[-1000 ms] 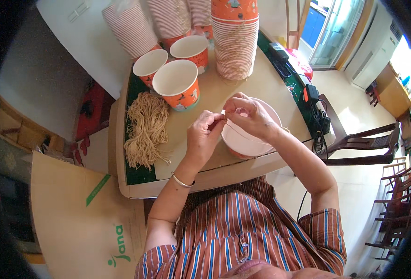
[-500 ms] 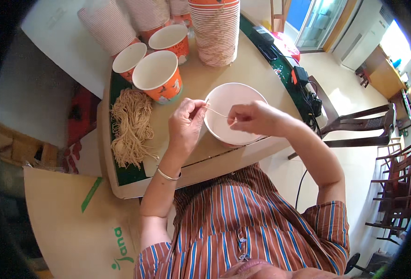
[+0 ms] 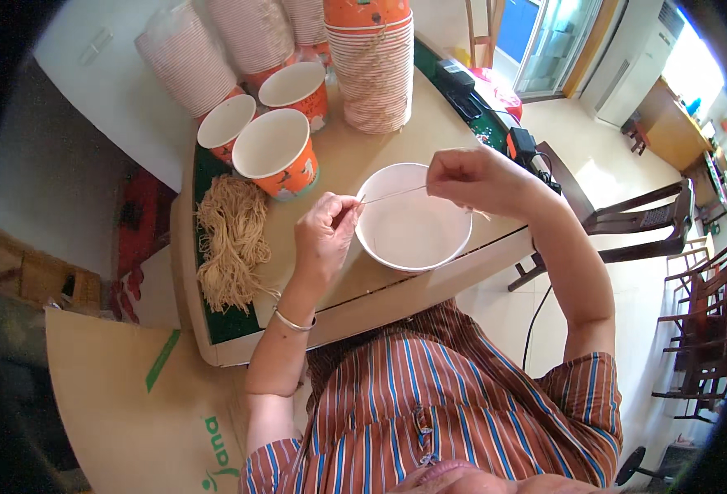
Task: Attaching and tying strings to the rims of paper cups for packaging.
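Between my two hands a thin cream string point(image 3: 394, 195) is drawn nearly straight. The fingertips of my left hand point(image 3: 328, 226) pinch one end of it. My right hand point(image 3: 474, 183) is closed on the other part, and a short loose end shows below its fingers. Under the string, near the table's front edge, stands a large white paper tub point(image 3: 413, 239), its visible inside bare. Left of my left hand lies a loose bundle of cream strings point(image 3: 233, 243). Any small tool or bead within my fingers is too small to make out.
Beyond my left hand stand three orange-patterned paper tubs point(image 3: 277, 156). A tall stack of tubs point(image 3: 371, 78) rises at the back, with more wrapped stacks point(image 3: 186, 62) beside it. Black adapters and cables point(image 3: 521, 144) line the table's right edge. A dark wooden chair point(image 3: 643, 218) stands to the right.
My right hand has moved right and slightly up, away from my left hand. The string between them has become longer and straighter. My left hand keeps its pinch.
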